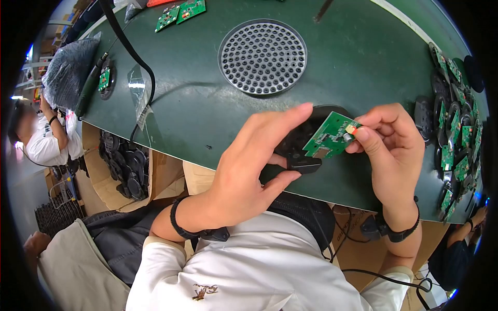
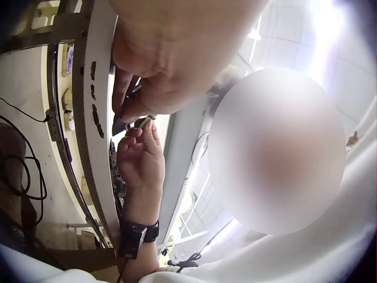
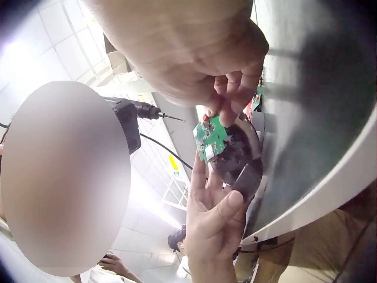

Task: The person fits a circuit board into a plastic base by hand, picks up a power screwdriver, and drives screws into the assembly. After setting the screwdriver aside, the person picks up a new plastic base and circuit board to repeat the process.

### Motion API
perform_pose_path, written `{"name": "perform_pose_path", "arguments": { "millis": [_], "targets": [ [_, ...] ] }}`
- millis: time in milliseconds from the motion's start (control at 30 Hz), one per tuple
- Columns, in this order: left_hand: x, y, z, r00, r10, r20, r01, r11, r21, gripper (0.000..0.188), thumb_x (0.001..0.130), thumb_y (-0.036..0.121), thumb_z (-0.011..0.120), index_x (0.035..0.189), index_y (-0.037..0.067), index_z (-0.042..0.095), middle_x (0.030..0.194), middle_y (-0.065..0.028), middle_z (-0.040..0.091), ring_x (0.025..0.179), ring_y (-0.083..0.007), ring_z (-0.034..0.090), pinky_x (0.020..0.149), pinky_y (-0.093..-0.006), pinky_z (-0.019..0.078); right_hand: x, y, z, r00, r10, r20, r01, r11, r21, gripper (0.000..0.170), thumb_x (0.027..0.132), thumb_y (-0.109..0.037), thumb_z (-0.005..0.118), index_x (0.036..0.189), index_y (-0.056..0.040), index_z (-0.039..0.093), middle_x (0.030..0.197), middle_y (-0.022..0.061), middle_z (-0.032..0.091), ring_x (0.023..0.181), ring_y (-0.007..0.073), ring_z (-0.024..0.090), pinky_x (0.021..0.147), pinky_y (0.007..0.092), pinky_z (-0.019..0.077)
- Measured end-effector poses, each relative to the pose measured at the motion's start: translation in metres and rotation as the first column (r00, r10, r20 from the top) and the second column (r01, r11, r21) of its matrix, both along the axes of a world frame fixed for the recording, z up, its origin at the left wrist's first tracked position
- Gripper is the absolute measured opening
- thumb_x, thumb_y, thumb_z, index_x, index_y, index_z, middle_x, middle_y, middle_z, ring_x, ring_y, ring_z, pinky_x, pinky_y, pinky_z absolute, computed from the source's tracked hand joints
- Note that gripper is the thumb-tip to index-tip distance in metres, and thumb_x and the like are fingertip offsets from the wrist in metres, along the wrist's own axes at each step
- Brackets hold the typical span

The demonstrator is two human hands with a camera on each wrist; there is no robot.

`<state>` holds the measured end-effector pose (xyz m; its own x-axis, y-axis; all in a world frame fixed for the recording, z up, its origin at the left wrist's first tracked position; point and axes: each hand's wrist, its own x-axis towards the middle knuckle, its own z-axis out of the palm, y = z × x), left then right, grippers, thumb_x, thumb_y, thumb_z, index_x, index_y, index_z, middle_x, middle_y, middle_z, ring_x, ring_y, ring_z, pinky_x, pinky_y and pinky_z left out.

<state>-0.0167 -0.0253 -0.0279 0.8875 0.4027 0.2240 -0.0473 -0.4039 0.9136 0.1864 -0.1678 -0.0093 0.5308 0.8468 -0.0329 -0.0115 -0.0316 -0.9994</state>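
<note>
My left hand (image 1: pixel 244 158) grips a dark, rounded plastic housing (image 1: pixel 296 140) from its left side, thumb at the near edge and fingers along the far side. Between thumb and fingertips, my right hand (image 1: pixel 397 150) pinches a green circuit board (image 1: pixel 328 137) by its right corner, at a small red and cream connector. The board is tilted and overlaps the housing in the head view. From the right wrist, small parts show on the board (image 3: pixel 209 138), with the open inside of the housing (image 3: pixel 235 156) beside it.
A round tray (image 1: pixel 220 57) with rows of dark dots sits on the green table. Many housings with boards (image 1: pixel 447 155) are heaped at the right edge. A screwdriver (image 1: pixel 91 85), cable (image 1: pixel 122 33) and bagged bundle (image 1: pixel 70 70) lie left, above a cardboard box (image 1: pixel 163 173) of black housings.
</note>
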Motion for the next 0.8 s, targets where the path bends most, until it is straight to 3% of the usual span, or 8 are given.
{"name": "perform_pose_path", "arguments": {
  "millis": [400, 533, 633, 700, 733, 800],
  "targets": [
    [-0.006, 0.001, -0.007, 0.992, -0.001, 0.13, -0.023, 0.983, 0.184, 0.086, 0.075, -0.021, 0.08, 0.152, -0.003, 0.044, 0.143, -0.0253, 0.047, 0.124, -0.03, 0.06, 0.092, -0.0374, 0.0673, -0.005, -0.004, 0.008, 0.999, -0.02, 0.048, 0.013, 0.99, 0.142, 0.014, 0.096, 0.008, 0.071, 0.108, 0.0037, 0.063, 0.097, 0.0122, 0.073, 0.082, 0.0143, 0.072, 0.075, 0.0262, 0.06],
    [-0.006, 0.002, -0.009, 0.987, -0.005, 0.16, -0.028, 0.979, 0.203, 0.085, 0.076, -0.021, 0.08, 0.151, -0.004, 0.044, 0.142, -0.0247, 0.047, 0.125, -0.0292, 0.059, 0.09, -0.036, 0.068, -0.005, -0.004, 0.006, 0.996, 0.0, 0.088, -0.015, 0.985, 0.17, 0.015, 0.096, 0.009, 0.07, 0.108, 0.0037, 0.063, 0.098, 0.0129, 0.073, 0.083, 0.0152, 0.072, 0.075, 0.027, 0.0594],
    [-0.004, 0.003, -0.001, 0.994, -0.017, 0.108, 0.003, 0.991, 0.131, 0.09, 0.078, -0.02, 0.079, 0.156, -0.005, 0.037, 0.145, -0.0222, 0.046, 0.13, -0.0293, 0.058, 0.093, -0.0356, 0.0663, -0.005, -0.002, 0.004, 0.996, -0.033, 0.08, 0.021, 0.989, 0.15, 0.013, 0.093, 0.008, 0.073, 0.104, 0.0035, 0.067, 0.094, 0.012, 0.074, 0.081, 0.0147, 0.073, 0.074, 0.0264, 0.0584],
    [-0.001, 0.002, 0.004, 1.0, -0.022, -0.004, 0.021, 0.987, -0.161, 0.096, 0.08, -0.018, 0.078, 0.161, -0.005, 0.028, 0.153, -0.0192, 0.042, 0.135, -0.0294, 0.056, 0.096, -0.0348, 0.0639, -0.003, 0.001, 0.001, 0.932, 0.014, 0.363, -0.054, 0.994, 0.1, 0.01, 0.09, 0.006, 0.076, 0.098, 0.0034, 0.071, 0.089, 0.0107, 0.076, 0.078, 0.0142, 0.073, 0.072, 0.0257, 0.0577],
    [0.003, -0.004, 0.003, 0.996, 0.072, 0.044, -0.054, 0.945, -0.323, 0.099, 0.074, -0.021, 0.077, 0.161, 0.01, 0.041, 0.137, -0.0118, 0.051, 0.113, -0.0195, 0.062, 0.086, -0.0285, 0.0662, -0.003, 0.003, 0.001, 0.932, 0.014, 0.363, -0.053, 0.994, 0.1, 0.01, 0.09, 0.006, 0.076, 0.098, 0.0034, 0.071, 0.089, 0.0107, 0.076, 0.078, 0.0142, 0.073, 0.072, 0.0257, 0.0577],
    [0.004, -0.003, 0.004, 0.998, 0.056, 0.031, -0.04, 0.922, -0.384, 0.1, 0.074, -0.022, 0.076, 0.162, 0.01, 0.04, 0.136, -0.0103, 0.05, 0.113, -0.0182, 0.061, 0.086, -0.0276, 0.0658, -0.005, 0.006, 0.003, 0.924, 0.008, 0.382, -0.029, 0.998, 0.049, 0.008, 0.088, 0.004, 0.078, 0.094, 0.0027, 0.073, 0.085, 0.0091, 0.077, 0.074, 0.0137, 0.073, 0.069, 0.0249, 0.0572]
  ]
}}
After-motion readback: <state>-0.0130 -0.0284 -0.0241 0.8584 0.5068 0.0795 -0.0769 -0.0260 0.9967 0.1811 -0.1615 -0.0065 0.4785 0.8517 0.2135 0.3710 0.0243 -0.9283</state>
